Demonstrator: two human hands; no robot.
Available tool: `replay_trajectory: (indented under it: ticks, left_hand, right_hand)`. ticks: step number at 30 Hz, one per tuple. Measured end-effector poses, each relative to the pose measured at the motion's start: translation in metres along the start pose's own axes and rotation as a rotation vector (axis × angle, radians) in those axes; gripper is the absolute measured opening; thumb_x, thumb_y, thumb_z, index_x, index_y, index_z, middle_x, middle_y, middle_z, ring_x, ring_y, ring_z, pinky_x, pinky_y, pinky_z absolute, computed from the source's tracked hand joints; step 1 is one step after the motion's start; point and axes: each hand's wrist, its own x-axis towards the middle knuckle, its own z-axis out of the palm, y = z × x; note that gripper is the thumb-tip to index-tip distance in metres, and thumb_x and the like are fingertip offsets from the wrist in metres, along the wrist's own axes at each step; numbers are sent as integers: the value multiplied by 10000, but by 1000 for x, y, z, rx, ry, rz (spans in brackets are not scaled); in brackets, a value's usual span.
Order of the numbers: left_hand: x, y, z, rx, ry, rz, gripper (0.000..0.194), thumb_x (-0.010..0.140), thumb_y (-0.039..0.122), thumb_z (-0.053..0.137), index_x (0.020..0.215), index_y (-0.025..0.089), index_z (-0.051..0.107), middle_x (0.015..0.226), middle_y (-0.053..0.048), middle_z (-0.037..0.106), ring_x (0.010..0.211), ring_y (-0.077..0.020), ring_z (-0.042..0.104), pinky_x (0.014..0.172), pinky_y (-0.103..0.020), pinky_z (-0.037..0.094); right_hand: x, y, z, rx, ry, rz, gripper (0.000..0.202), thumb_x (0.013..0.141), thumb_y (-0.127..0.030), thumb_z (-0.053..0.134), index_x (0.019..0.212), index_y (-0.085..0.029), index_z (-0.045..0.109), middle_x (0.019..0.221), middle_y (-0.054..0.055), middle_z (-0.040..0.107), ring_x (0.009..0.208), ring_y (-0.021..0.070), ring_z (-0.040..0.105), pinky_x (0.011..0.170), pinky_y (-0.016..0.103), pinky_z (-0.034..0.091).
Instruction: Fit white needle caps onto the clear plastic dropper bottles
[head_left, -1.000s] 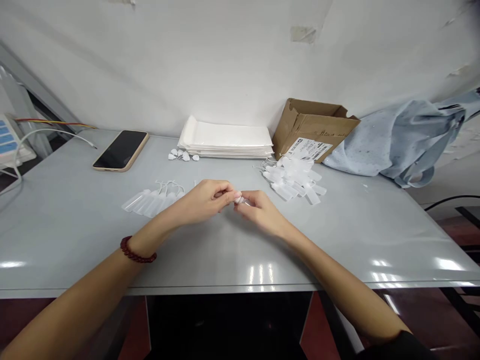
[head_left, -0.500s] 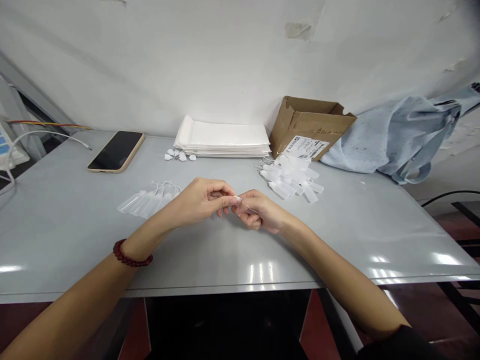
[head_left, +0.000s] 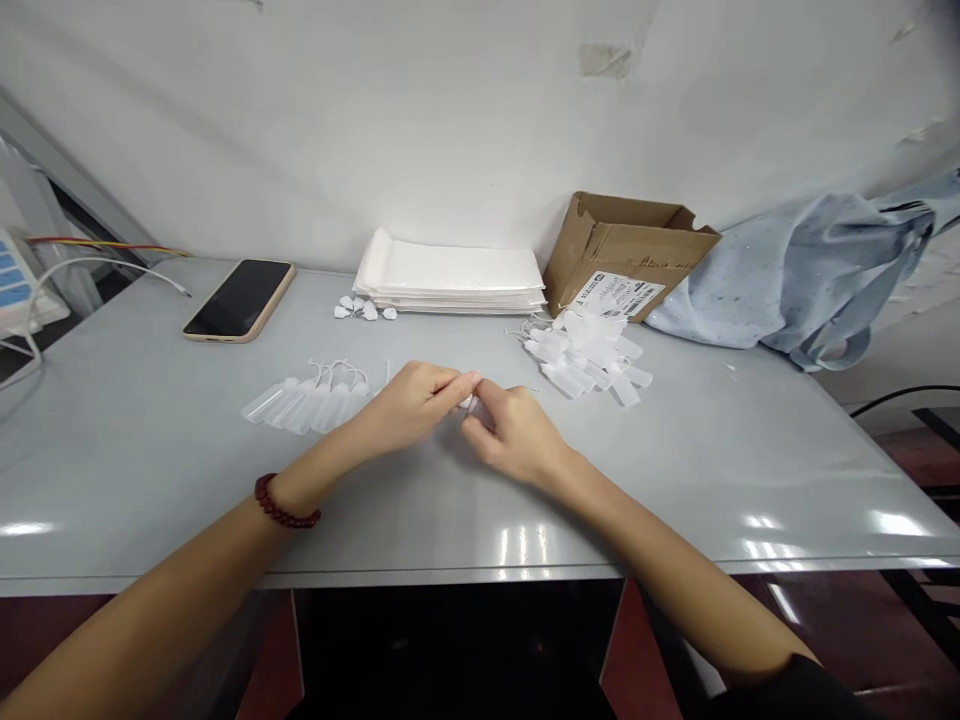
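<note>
My left hand [head_left: 424, 405] and my right hand [head_left: 517, 428] meet over the middle of the table. A small white piece [head_left: 469, 403] shows between their fingertips, mostly covered by them. My left thumb and fingers pinch it from one side; my right index finger and thumb close on it from the other. By my left wrist lies a row of translucent white sleeves [head_left: 304, 405] with thin string loops. A larger heap of similar white sleeves [head_left: 589, 350] lies beyond my right hand.
Several small white pieces [head_left: 367, 310] lie before a stack of white padded envelopes [head_left: 457, 270]. An open cardboard box [head_left: 637, 255] and a pale blue bag [head_left: 772, 270] stand at the back right. At left lie a phone [head_left: 240, 300] and a white cable [head_left: 112, 262].
My right hand has turned over, its back now facing up and its fingers reaching over the small white piece. My left fingers have shifted slightly up. The whole view has moved a little.
</note>
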Motion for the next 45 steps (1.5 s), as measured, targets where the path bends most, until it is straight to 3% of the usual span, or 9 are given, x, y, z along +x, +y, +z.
replay_trajectory:
  ticks: [3, 6, 13, 20, 23, 28, 36, 39, 45]
  left_hand:
    - [0, 0, 0, -104, -22, -71, 491, 915, 440, 391, 510, 177, 298, 493, 43, 310, 474, -81, 278, 468, -248, 241]
    - [0, 1, 0, -116, -4, -58, 494, 915, 451, 396, 517, 174, 300, 503, 40, 324, 482, -80, 294, 463, -237, 247]
    - [-6, 6, -8, -234, 3, -60, 288, 810, 403, 618, 676, 154, 568, 512, 49, 417, 471, -75, 359, 425, -199, 267]
    - [-8, 10, -15, -262, -14, 6, 197, 790, 359, 661, 800, 162, 660, 725, -8, 616, 610, -102, 512, 538, -208, 413]
    - [-7, 10, -17, -245, -11, -9, 193, 789, 359, 662, 818, 169, 678, 754, -10, 630, 667, -115, 543, 594, -212, 435]
    - [-6, 7, -17, -171, -7, -41, 254, 829, 394, 604, 757, 157, 661, 605, 19, 555, 567, -98, 481, 525, -201, 376]
    - [-4, 2, -16, -102, -15, -86, 330, 859, 388, 540, 630, 156, 592, 530, 30, 474, 497, -86, 410, 462, -193, 317]
    - [-5, 3, -16, -119, -9, -77, 319, 853, 387, 549, 643, 154, 607, 530, 30, 484, 500, -87, 430, 474, -192, 341]
    - [-7, 7, -19, -222, -64, -11, 222, 826, 382, 614, 846, 171, 678, 786, -13, 660, 733, -134, 596, 661, -214, 469]
  right_hand:
    - [-1, 0, 5, -336, -4, -56, 301, 803, -256, 385, 955, -75, 571, 631, 55, 597, 486, 147, 433, 483, 271, 223]
    - [0, 1, 6, -384, 7, -61, 294, 800, -250, 391, 951, -77, 575, 667, 76, 619, 494, 152, 442, 483, 272, 205]
    - [1, 0, -9, 395, -30, 57, 169, 747, -233, 442, 594, -191, 384, 540, -51, 330, 512, 84, 303, 491, 236, 240]
    - [4, 9, -17, 823, -252, 145, 161, 754, -252, 488, 615, -180, 449, 534, -71, 289, 486, 67, 235, 454, 233, 185]
    - [4, 9, -16, 763, -230, 117, 161, 772, -258, 473, 634, -176, 460, 551, -64, 307, 497, 70, 259, 464, 227, 209]
    - [2, 6, -11, 237, -6, -30, 168, 816, -261, 447, 679, -197, 375, 544, -60, 342, 498, 83, 297, 508, 236, 217]
    - [1, 8, -7, -222, -26, -159, 186, 897, -303, 331, 862, -163, 448, 597, 1, 454, 477, 117, 261, 499, 261, 170]
    - [1, 9, -8, -144, -25, -144, 162, 889, -301, 360, 835, -172, 442, 581, -18, 431, 482, 111, 271, 504, 256, 179]
    - [2, 11, -11, 433, -79, 1, 237, 847, -324, 471, 663, -187, 412, 582, -54, 352, 544, 90, 322, 523, 234, 243]
